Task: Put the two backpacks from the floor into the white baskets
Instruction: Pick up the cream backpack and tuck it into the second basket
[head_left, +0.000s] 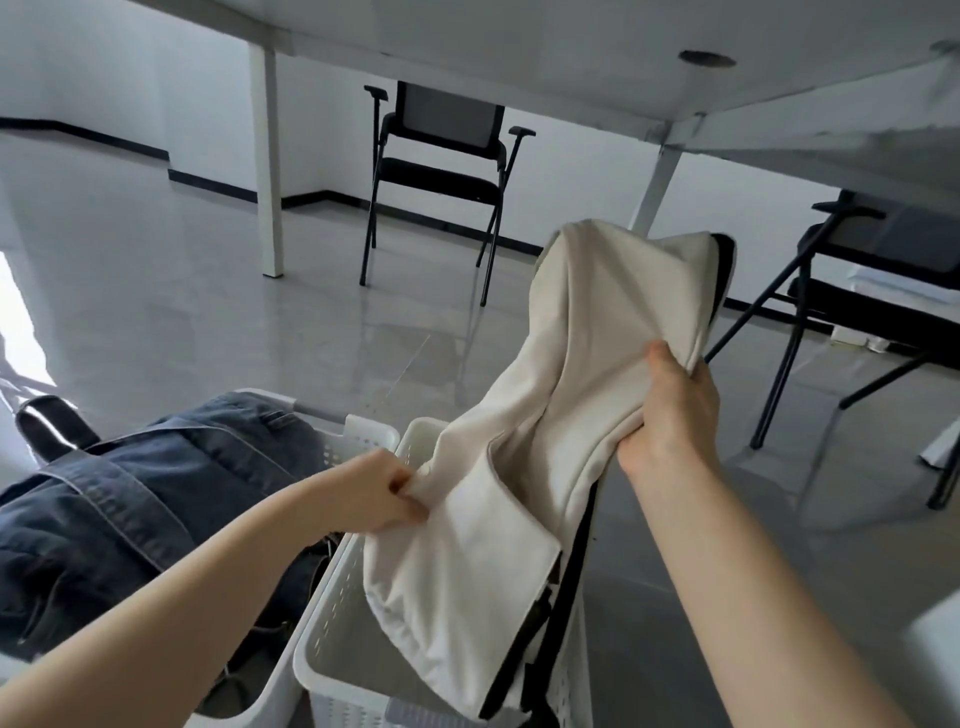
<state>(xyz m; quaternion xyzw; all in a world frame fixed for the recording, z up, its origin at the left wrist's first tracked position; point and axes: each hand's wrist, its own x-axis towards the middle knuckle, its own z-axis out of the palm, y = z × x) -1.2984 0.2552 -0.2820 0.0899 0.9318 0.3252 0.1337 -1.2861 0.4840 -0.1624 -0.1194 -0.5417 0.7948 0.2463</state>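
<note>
Head view, glossy grey tiled floor (156, 291), white table (571, 57) overhead, black chairs (441, 171), both hands' fingers (400, 488) pinching cream backpack (587, 364)

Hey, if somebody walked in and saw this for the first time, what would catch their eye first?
Probably the cream backpack in the middle, gripped by both hands, left hand and right hand, over the right white basket. Next, the dark denim backpack already sitting in the left white basket. Behind them, a black folding chair stands under a white table.
</note>
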